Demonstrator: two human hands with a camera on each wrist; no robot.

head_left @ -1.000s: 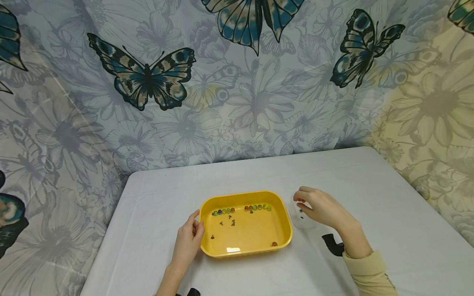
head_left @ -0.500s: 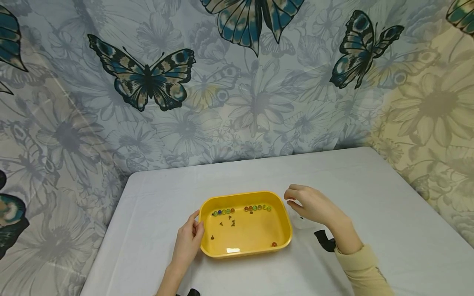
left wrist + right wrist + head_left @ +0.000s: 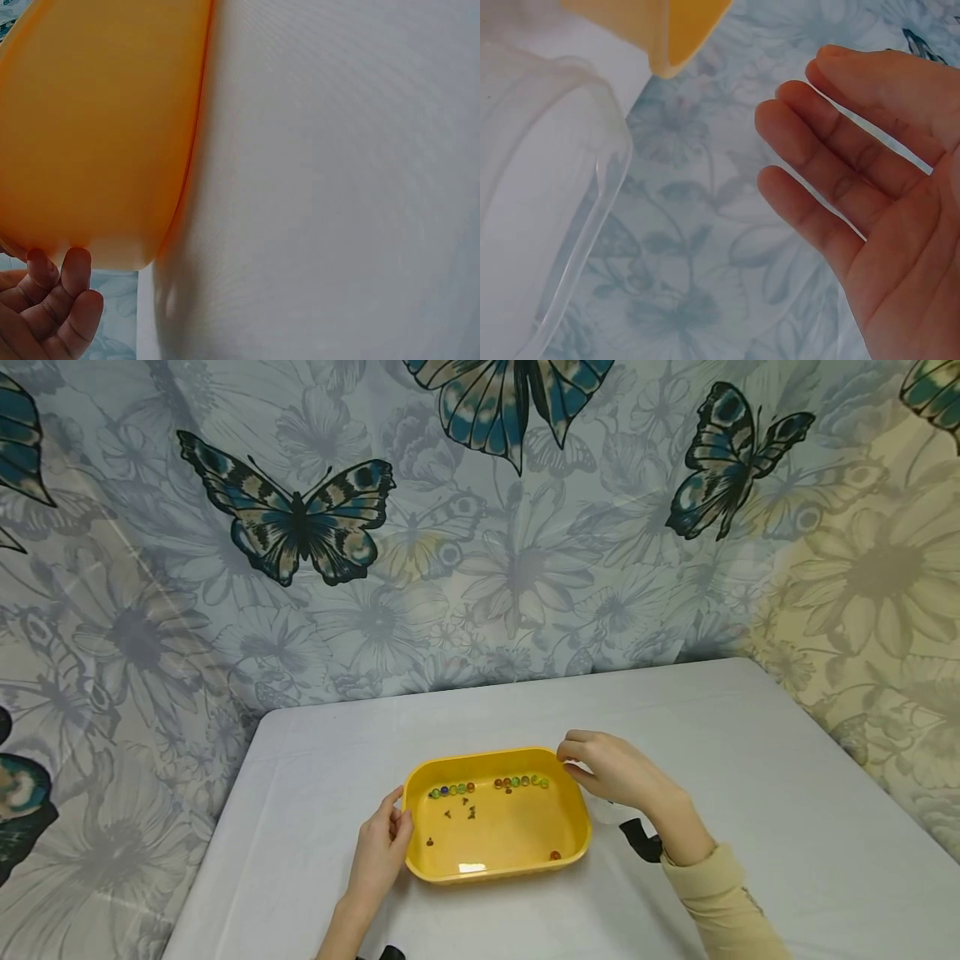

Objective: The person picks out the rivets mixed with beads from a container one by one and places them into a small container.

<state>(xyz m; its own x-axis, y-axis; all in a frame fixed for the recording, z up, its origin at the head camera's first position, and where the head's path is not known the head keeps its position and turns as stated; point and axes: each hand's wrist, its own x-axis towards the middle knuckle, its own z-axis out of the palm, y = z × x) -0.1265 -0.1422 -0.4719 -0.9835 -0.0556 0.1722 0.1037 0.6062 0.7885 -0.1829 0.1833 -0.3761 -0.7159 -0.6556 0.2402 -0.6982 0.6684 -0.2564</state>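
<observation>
Butterfly-printed cloth (image 3: 300, 522) is hanging behind a white-covered surface (image 3: 330, 777), its right side looking yellower than the rest. On that surface a yellow tray (image 3: 510, 835) is sitting flat between a person's two hands. Inside it, glassy beads are lying along the far wall as a left row (image 3: 453, 790) and a right row (image 3: 522, 782). An orange bead (image 3: 555, 855) is resting alone near the near right corner, and small brown pieces (image 3: 472, 812) are lying scattered, mostly in the left half. Just beside the tray's right end, a clear container (image 3: 547, 195) is standing, partly hidden by a hand in the head view.

The left hand (image 3: 381, 843) is gripping the tray's left end, its fingers bending against the outer wall. The right hand (image 3: 615, 772) is hovering at the far right corner, thumb and forefinger coming close at the tips, the other fingers curving loosely. Whether they are pinching something tiny, I cannot tell.

Judging from this, the step in hand is probably moving small pieces between container and tray, with the left hand bracing. If the fingers are carrying one, the next move is calling for a gentle lowering inside the rim, without disturbing the right row.
</observation>
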